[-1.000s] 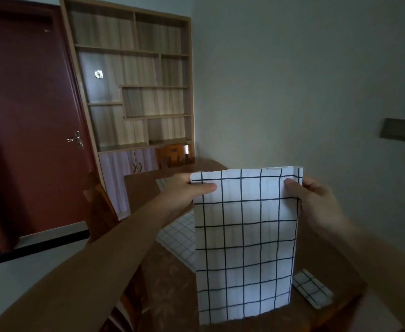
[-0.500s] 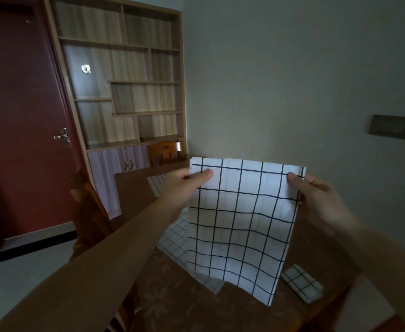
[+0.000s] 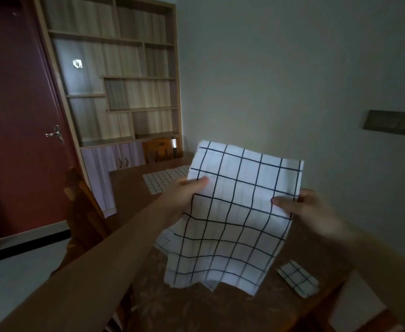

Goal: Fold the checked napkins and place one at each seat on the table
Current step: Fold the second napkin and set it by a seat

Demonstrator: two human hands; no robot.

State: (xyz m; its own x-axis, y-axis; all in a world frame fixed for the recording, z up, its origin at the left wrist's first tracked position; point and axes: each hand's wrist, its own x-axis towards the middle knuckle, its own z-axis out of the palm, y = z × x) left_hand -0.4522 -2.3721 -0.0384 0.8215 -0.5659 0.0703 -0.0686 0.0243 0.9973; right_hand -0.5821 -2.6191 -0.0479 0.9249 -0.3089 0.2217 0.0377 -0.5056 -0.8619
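Nearest us, a small folded napkin (image 3: 297, 277) lies on the table (image 3: 196, 307). Above the table we hold the checked napkin (image 3: 235, 216) up, its long axis near-vertical; our left hand (image 3: 184, 200) and right hand (image 3: 309, 212) pinch its side edges. It hides part of another napkin (image 3: 165, 180) beyond.

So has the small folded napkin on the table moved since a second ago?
No. The small folded napkin lies at the same near right corner of the table; only the camera view shifted.
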